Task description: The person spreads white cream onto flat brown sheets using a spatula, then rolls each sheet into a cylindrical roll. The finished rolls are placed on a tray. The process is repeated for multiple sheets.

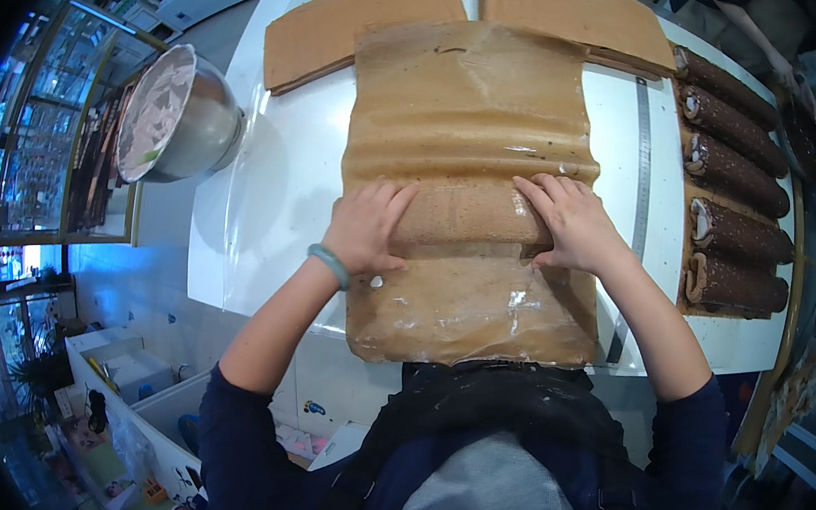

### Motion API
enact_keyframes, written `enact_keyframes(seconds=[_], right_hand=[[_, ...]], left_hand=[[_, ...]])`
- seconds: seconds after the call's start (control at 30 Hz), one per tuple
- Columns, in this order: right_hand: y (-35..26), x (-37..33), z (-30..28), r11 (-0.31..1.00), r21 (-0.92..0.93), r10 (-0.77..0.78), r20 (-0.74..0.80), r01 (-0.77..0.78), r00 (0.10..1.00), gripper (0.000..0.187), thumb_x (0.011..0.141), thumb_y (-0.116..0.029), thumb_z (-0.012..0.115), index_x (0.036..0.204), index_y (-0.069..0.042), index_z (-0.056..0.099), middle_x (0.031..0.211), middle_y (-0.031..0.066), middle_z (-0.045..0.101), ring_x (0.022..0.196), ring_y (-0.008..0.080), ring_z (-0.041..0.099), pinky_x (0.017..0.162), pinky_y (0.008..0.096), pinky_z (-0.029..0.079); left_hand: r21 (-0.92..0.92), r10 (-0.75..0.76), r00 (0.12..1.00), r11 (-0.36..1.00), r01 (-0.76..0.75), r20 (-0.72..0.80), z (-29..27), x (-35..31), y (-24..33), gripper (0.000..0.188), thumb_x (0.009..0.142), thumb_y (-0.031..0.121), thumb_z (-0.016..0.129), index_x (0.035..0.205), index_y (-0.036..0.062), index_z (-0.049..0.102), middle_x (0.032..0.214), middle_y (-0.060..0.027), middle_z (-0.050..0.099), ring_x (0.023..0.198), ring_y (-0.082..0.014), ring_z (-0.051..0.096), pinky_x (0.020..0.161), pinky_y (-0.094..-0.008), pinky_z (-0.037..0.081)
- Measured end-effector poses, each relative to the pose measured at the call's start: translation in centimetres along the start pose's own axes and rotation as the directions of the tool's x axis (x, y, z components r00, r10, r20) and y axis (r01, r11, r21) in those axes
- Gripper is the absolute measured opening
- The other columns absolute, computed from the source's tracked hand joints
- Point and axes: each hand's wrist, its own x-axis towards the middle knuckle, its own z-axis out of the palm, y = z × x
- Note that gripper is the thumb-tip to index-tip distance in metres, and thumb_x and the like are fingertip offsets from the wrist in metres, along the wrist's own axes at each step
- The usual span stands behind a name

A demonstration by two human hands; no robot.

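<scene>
A light brown sponge cake roll (pixel 468 214) lies crosswise on a wrinkled brown baking sheet (pixel 472 86), in the middle of the white table. My left hand (pixel 368 227) grips its left end, fingers over the top and thumb on the near side; a green bangle (pixel 329 265) circles that wrist. Around the right end curls my right hand (pixel 570 223), its fingers on top and its thumb low at the near side. White smears mark the near part of the sheet, which reaches the table's front edge. The roll's underside is hidden.
Two stacks of flat sponge sheets (pixel 363 28) (pixel 576 17) sit at the back. Several dark chocolate rolls (pixel 739 177) line the right side, beyond a metal ruler (pixel 643 161). At left stands a metal bowl (pixel 211 127) of pale cream. Another person's arm (pixel 755 35) shows far right.
</scene>
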Motion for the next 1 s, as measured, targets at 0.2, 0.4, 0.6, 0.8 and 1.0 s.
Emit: enact_keyframes(seconds=[0.2,0.4,0.6,0.8,1.0], right_hand=[[3.5,3.2,1.6,0.982,0.162,-0.093,-0.025,0.096,0.995,0.100,0.064,-0.032,0.095,0.151,-0.015,0.047,0.133,0.0128,0.062,0.124,0.0347,0.060,0.099,0.0464,0.050],[6.1,7.5,-3.1,0.633,0.544,-0.100,0.763,-0.551,0.638,0.086,0.072,-0.028,0.093,0.147,-0.015,0.053,0.130,0.0170,0.066,0.114,0.0315,0.068,0.089,0.0429,0.060],[5.4,-3.8,-0.6,0.542,0.825,-0.256,0.345,-0.162,0.903,0.094,0.069,-0.040,0.094,0.144,-0.003,0.052,0.134,0.0195,0.064,0.123,0.0308,0.063,0.103,0.0423,0.051],[2.4,-20.7,1.9,0.519,0.734,0.639,0.006,-0.437,0.769,0.087,0.067,-0.033,0.090,0.142,-0.009,0.054,0.128,0.0180,0.067,0.117,0.0366,0.065,0.099,0.0429,0.053],[1.6,-22.3,5.9,0.320,0.628,0.946,-0.164,-0.710,0.281,0.091,0.070,-0.028,0.087,0.149,-0.008,0.046,0.131,0.0182,0.063,0.113,0.0389,0.064,0.096,0.0457,0.054]], left_hand=[[-0.148,0.089,0.986,0.987,-0.068,0.140,0.2,3.4,-3.4,0.099,0.058,0.032,0.094,0.144,0.0069,0.051,0.129,-0.0167,0.064,0.122,-0.0386,0.060,0.103,-0.0458,0.050],[-0.428,0.079,0.578,0.754,0.499,0.812,-4.8,9.4,-6.8,0.094,0.071,0.033,0.095,0.148,0.0040,0.050,0.138,-0.0071,0.062,0.129,-0.0187,0.053,0.112,-0.0341,0.041],[-0.370,0.268,0.505,0.922,0.112,0.820,-11.8,11.9,-0.4,0.084,0.071,0.028,0.093,0.143,0.0059,0.054,0.124,-0.0104,0.069,0.117,-0.0233,0.063,0.103,-0.0357,0.049],[0.144,0.581,0.723,0.734,-0.664,0.374,-9.7,22.0,15.4,0.066,0.065,0.023,0.087,0.125,0.0113,0.062,0.106,-0.0158,0.070,0.098,-0.0380,0.068,0.084,-0.0476,0.057],[0.369,0.879,0.409,0.305,-0.878,0.246,-3.1,35.0,27.4,0.058,0.077,0.017,0.082,0.129,0.0180,0.056,0.113,-0.0072,0.065,0.109,-0.0284,0.066,0.093,-0.0431,0.055]])
